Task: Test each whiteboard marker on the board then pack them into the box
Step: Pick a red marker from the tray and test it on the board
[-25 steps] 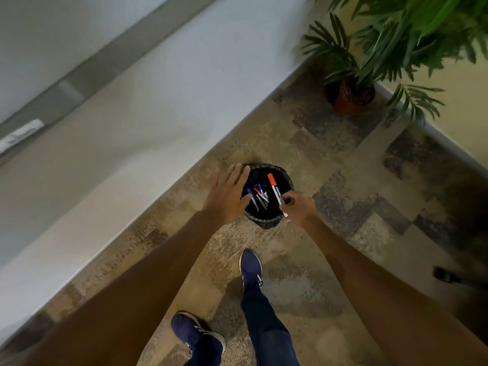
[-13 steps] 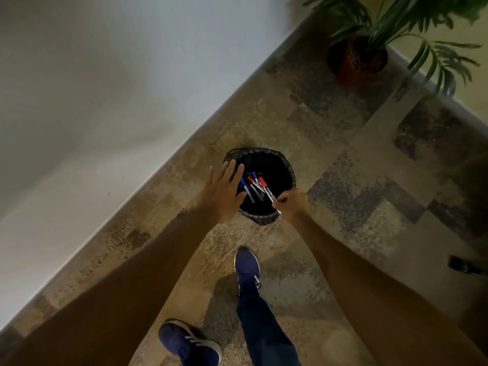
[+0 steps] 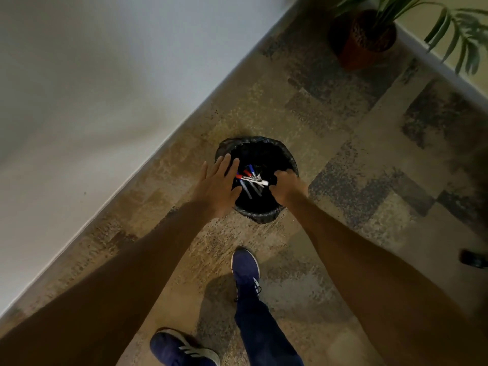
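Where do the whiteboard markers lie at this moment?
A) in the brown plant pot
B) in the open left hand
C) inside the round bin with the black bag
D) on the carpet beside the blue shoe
C: the red- and blue-capped whiteboard markers lie in a heap inside the round black-lined bin.

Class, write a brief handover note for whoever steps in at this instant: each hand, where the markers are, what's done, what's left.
Left hand: open, fingers straight, over the bin's left rim.
Right hand: fingers curled at the right rim; whether it touches the red-capped marker is unclear.
Things: that marker and other markers lie inside the black-lined bin.
Done: nothing confirmable; no board or box in view.
Left: testing, then packing into the box.
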Demonstrator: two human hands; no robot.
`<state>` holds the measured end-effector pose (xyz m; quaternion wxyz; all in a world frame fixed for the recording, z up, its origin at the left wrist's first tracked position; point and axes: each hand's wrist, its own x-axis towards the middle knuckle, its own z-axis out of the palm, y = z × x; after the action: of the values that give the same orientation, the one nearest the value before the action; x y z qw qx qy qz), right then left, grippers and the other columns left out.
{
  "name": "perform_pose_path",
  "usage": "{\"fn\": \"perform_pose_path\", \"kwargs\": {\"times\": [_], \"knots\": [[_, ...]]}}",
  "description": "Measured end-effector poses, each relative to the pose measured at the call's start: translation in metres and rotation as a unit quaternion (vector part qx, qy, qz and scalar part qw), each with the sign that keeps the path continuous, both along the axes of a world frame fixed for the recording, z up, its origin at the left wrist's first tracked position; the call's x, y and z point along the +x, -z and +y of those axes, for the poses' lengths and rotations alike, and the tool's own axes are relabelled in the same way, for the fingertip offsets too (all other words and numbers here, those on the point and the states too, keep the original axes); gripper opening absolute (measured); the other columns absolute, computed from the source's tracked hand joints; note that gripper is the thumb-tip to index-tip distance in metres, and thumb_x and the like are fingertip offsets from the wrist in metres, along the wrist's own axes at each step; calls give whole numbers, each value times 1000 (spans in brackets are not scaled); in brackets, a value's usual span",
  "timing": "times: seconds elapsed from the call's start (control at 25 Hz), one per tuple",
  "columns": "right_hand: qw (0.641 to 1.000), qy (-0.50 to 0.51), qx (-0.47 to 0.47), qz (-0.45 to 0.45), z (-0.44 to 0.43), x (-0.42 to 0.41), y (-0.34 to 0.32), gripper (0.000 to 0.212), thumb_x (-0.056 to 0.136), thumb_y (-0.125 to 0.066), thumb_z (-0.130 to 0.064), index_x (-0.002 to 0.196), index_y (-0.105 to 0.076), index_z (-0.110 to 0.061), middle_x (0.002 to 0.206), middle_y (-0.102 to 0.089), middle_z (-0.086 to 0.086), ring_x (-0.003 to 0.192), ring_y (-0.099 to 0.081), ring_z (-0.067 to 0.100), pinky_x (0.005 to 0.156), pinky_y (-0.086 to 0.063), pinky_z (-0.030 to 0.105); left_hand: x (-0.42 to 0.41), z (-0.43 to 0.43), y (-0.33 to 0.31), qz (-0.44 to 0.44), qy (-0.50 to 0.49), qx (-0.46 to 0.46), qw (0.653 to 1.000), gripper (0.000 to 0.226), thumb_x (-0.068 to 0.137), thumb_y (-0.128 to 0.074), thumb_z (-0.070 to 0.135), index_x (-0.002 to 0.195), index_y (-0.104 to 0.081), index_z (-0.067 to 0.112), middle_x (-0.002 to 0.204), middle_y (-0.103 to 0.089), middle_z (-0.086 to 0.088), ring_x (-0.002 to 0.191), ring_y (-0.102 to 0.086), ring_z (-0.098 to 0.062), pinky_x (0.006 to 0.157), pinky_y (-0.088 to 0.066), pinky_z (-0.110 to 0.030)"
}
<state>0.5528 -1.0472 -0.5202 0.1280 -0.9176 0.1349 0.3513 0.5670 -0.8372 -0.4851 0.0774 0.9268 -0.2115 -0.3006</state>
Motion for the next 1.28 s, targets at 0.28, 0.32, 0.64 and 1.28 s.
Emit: {"fn": "perform_pose_path", "kwargs": {"times": [0.28,0.32,0.64,1.28], "knots": [[991,-8,52,-121,-1,0,-20,51,100,-55,-28,147,-41,-11,148,-36,16,125,-48,37,100,-43,48,6,7,-12,-19,-26,-20,999,72,106,-31,48,160,6,19,168,9,-8,155,8,-25,125,4,-46],[988,-15,57,-145,1,0,-27,51,100,-55,-28,146,-42,-11,145,-38,16,126,-48,36,102,-43,48,6,8,-18,-22,-33,-26,999,72,106,-31,48,160,6,19,168,8,-7,155,8,-24,125,4,-46],[964,-70,97,-237,36,-7,-117,52,101,-52,-30,148,-41,-11,147,-44,13,132,-44,35,108,-38,52,-11,38,-97,-72,-87,-70,991,71,105,-28,51,160,5,20,168,8,-6,155,9,-23,125,3,-49],[859,-152,258,-415,220,-78,-381,41,97,-60,-11,137,-55,-4,130,-60,15,120,-56,29,103,-47,44,-144,221,-363,-215,-253,-63,941,69,106,-29,49,160,5,24,168,11,0,154,11,-17,126,2,-44]]}}
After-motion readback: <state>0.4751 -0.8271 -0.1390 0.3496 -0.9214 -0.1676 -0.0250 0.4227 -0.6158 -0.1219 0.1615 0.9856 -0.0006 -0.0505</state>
